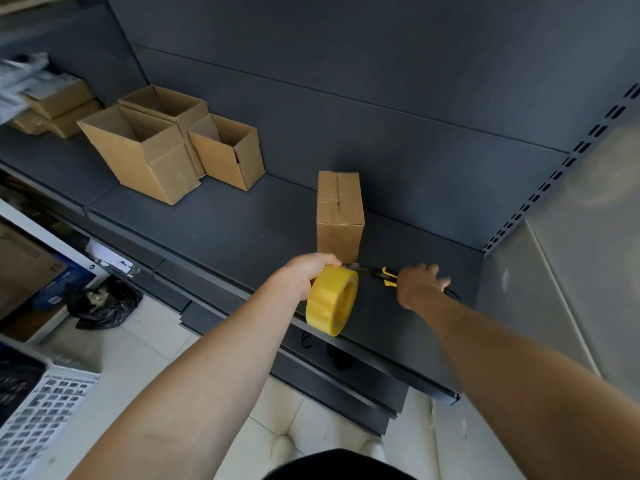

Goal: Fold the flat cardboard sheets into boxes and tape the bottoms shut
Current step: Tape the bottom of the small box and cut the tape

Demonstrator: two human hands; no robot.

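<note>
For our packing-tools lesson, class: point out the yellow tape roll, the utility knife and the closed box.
yellow tape roll (329, 299), head view, on its outer wound face.
utility knife (388, 276), head view, on its yellow handle.
closed box (340, 233), head view, on its front side.

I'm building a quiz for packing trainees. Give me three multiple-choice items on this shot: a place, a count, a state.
1. Where does the yellow and black utility knife lie? A) on the dark grey shelf, by the right hand B) inside an open box C) on the floor
2. How many open-topped brown cardboard boxes stand together at the shelf's left? A) one B) three C) five
3. The upright brown cardboard box behind the hands is A) flattened B) open-topped C) closed on top
Key: 1 A, its handle shows on the shelf beside that hand; 2 B, three open tops cluster there; 3 C, its top flaps meet in a seam.
</note>
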